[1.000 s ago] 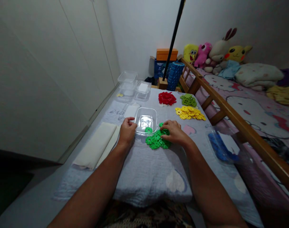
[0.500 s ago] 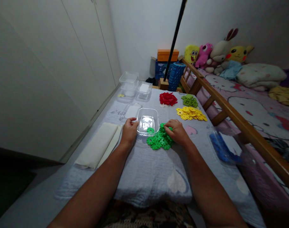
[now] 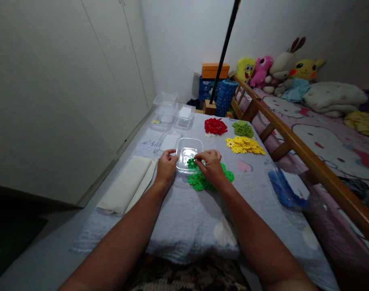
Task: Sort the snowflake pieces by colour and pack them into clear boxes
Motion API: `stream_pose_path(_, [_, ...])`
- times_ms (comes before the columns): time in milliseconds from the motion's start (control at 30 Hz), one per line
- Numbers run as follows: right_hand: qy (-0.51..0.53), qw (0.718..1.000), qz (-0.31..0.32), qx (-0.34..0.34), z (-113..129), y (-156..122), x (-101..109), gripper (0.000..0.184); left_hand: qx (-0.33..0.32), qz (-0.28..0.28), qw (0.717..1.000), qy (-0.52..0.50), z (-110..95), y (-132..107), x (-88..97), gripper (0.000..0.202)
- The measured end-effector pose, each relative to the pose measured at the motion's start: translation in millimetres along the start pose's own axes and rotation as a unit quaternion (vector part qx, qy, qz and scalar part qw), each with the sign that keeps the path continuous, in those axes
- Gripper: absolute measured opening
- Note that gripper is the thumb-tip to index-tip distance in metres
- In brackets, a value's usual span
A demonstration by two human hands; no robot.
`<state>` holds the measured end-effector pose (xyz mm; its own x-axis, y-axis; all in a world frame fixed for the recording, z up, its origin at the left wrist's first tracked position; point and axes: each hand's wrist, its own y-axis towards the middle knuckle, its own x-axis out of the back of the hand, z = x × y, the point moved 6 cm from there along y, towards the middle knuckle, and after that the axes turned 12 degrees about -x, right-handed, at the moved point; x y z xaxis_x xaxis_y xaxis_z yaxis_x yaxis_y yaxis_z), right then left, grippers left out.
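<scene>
A clear plastic container (image 3: 187,148) sits mid-table on the pale quilted cover (image 3: 184,218). My left hand (image 3: 166,167) grips its left rim, fingers curled. My right hand (image 3: 210,163) hovers over the container's near right corner, fingers pinched on green flower-shaped pieces. A pile of the same green pieces (image 3: 202,180) lies just in front of the container, partly under that hand. One green piece rests inside the container's near edge.
Red (image 3: 215,126), olive-green (image 3: 242,129) and yellow (image 3: 245,145) piles lie farther back. Clear containers (image 3: 165,106) stand at the far left. Blue pieces fill a clear box (image 3: 283,189) on the right. A folded white cloth (image 3: 127,184) lies left, a wooden bed rail (image 3: 296,146) right.
My right hand has lifted off the green pile and moved left over the container, carrying green pieces. The left hand has stayed on the rim.
</scene>
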<state>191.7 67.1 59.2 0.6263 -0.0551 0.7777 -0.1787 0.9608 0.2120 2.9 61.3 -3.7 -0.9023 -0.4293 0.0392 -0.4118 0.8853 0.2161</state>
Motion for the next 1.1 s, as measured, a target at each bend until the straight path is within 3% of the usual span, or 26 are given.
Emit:
stream_pose_path(200, [-0.029, 0.998, 0.063, 0.011, 5.9, 1.5, -11.3, 0.018, 0.0, 0.008, 1.0, -0.012, -4.1, -2.3, -1.0, 0.04])
stream_pose_path(400, [-0.013, 0.999, 0.036, 0.039, 1.0, 1.0, -6.2, 0.021, 0.001, 0.012, 1.0, -0.013, -6.9, -3.0, -1.2, 0.039])
stream_pose_path(533, [0.019, 0.999, -0.041, 0.019, -25.0, 6.9, 15.4, 0.022, 0.008, 0.01, 1.0, -0.018, -4.3, -2.2, -0.7, 0.039])
stream_pose_path(667, [-0.011, 0.994, -0.088, -0.057, -68.3, 13.3, 33.3, 0.023, 0.01, -0.001, 1.0, -0.025, 0.2, -0.7, 0.2, 0.04])
stream_pose_path(833, [-0.101, 0.986, -0.033, -0.132, -98.5, 12.4, 29.4, 0.026, 0.015, -0.006, 1.0, -0.024, 1.3, -0.4, 2.4, 0.041])
stream_pose_path(1000, [-0.146, 0.983, 0.011, -0.108, -91.0, 9.4, 17.2, 0.041, 0.013, -0.019, 0.999, -0.032, -1.5, 0.3, 5.3, 0.042])
stream_pose_path(1100, [-0.157, 0.984, 0.023, -0.087, -84.1, 8.3, 12.5, 0.036, 0.015, -0.02, 0.999, -0.029, -1.5, 0.8, 5.1, 0.041])
